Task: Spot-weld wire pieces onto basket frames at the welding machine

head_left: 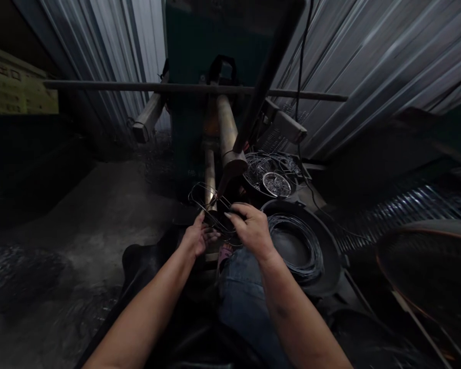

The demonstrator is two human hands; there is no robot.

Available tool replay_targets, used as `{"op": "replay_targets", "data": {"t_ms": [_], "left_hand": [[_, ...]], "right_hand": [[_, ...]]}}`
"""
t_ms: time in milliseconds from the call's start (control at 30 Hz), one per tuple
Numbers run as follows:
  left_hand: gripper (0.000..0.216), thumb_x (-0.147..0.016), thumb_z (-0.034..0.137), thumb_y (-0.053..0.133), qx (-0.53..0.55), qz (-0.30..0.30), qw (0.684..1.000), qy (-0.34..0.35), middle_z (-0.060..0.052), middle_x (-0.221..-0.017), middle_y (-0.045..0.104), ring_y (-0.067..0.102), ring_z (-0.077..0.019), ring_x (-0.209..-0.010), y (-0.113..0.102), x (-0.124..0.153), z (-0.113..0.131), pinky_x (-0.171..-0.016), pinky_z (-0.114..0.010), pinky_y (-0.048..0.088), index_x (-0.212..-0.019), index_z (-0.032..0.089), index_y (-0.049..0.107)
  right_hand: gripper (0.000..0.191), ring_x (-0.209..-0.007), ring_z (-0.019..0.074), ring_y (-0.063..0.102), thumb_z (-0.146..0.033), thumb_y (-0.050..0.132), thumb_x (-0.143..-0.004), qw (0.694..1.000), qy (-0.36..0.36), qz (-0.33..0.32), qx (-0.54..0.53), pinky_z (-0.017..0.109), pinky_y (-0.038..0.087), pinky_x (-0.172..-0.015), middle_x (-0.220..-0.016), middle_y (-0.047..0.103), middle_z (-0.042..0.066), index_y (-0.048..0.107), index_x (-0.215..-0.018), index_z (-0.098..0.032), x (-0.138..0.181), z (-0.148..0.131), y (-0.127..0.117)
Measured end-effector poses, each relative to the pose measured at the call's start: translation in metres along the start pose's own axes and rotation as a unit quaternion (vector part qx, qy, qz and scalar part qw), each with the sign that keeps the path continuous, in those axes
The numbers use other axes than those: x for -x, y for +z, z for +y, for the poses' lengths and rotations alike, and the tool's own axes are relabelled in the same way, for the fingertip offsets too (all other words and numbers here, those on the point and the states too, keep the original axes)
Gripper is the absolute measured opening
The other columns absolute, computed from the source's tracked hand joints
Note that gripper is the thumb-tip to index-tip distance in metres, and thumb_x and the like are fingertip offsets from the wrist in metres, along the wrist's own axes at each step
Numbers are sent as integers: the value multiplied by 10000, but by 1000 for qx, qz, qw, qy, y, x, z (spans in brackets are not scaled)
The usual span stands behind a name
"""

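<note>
A frame of thin bent wire loops (206, 201) hangs in front of the machine's round metal arms (226, 134). My left hand (198, 237) sits under the loops with its fingers curled around the lower wires. From the right, my right hand (249, 225) pinches the same wire frame, thumb and fingers pressed together. Both hands are just above my knee in blue jeans (242, 287).
A dark round basin (322, 241) holding coiled wire (297, 246) lies right of my hands. Behind it, a tub with more wire pieces (271, 177). A horizontal bar (176, 88) crosses the green machine (211, 46). Corrugated metal walls stand behind. Grey floor spreads left.
</note>
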State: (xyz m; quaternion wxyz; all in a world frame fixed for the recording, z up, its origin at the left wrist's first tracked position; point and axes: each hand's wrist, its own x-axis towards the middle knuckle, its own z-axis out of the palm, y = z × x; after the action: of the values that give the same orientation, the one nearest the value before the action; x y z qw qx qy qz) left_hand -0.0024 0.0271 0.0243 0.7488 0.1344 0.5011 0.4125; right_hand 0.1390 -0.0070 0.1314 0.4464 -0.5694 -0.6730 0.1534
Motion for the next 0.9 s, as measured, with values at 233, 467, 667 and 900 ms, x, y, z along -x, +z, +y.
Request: {"op": "replay_targets", "data": {"t_ms": [233, 467, 667, 900], "left_hand": [[692, -709, 410, 751, -402, 81, 679, 610, -110, -1289, 529, 495, -280, -1209, -33, 0, -15, -1046, -405, 398, -1332, 212, 524], [683, -740, 400, 727, -466, 111, 530, 700, -131, -1232, 515, 516, -300, -1135, -15, -17, -20, -992, -433, 435, -1359, 209, 510], [602, -736, 419, 730, -459, 75, 591, 659, -112, -1208, 529, 537, -272, -1122, -18, -5, -20, -997, -394, 442, -1281, 215, 576], [602, -667, 359, 786, -397, 70, 693, 597, -77, -1147, 566, 579, -223, -1049, -14, 6, -9, -952, -339, 468, -1215, 194, 600]], "right_hand": [[129, -905, 218, 654, -265, 714, -730, 990, 93, 21, -104, 326, 512, -831, -946, 711, 57, 734, -846, -212, 60, 50, -18], [91, -847, 200, 657, -239, 662, -773, 984, 63, 83, -148, 332, 520, -799, -889, 708, 58, 739, -815, -219, 70, 73, 11], [77, -795, 184, 647, -199, 650, -786, 987, 29, 78, -135, 298, 512, -734, -847, 693, 42, 723, -798, -219, 70, 51, 0], [127, -714, 171, 618, -156, 588, -781, 1000, 6, 1, -31, 275, 473, -681, -755, 667, 31, 695, -726, -198, 21, 1, -8]]}}
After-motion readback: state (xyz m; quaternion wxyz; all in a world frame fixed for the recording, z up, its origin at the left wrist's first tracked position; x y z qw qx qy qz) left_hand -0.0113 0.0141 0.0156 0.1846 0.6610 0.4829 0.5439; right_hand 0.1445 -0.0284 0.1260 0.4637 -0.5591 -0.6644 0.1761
